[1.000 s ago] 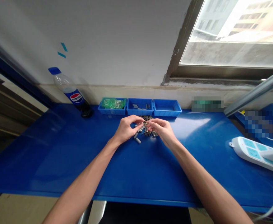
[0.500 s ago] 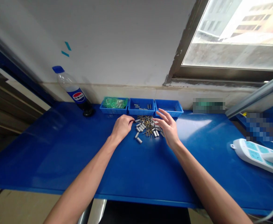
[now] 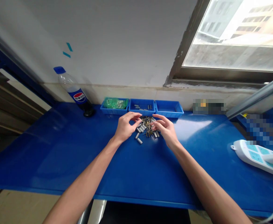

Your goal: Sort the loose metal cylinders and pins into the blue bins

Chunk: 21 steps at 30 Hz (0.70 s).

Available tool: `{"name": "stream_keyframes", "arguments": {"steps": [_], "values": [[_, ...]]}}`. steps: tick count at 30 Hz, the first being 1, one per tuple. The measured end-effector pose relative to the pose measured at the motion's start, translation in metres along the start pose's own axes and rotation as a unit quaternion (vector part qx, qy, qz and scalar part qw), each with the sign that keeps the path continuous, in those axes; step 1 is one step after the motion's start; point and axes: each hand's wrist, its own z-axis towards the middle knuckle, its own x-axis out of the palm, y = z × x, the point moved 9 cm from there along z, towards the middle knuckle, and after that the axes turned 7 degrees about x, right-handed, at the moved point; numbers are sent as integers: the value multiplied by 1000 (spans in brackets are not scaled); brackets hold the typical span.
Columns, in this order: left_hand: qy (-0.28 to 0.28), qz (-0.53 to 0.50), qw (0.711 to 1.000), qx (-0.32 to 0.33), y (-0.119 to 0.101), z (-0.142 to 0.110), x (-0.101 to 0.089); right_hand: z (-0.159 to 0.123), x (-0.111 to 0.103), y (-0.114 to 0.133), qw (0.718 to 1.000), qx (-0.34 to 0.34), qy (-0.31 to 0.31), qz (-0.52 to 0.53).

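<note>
Shifting rightward, the left grip (image 3: 124,127) is holding its fingers spread over the metal parts (image 3: 148,127), lying mid-frame on the worktop (image 3: 136,174); the right grip (image 3: 168,130) is hovering opposite, parted.

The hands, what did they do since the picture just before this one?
The left hand moved right to the pile, and its fingers opened. The right hand brought its fingers down and left. I can't tell if it holds anything. The bottle and bins stayed put.
</note>
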Motion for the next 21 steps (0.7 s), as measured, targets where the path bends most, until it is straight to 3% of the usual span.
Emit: {"name": "stream_keyframes", "arguments": {"steps": [5,12,17,21], "values": [[21,-25,999,23,-17,-1,8,-1,10,0,999,18,41,-5],[52,-39,997,44,-20,-3,15,2,9,-10,998,31,53,6],[96,-2,994,53,-13,-5,21,2,5,-4,999,23,32,-22],[126,60,990,36,4,-7,25,1,-10,11,999,-36,-31,-15]]}}
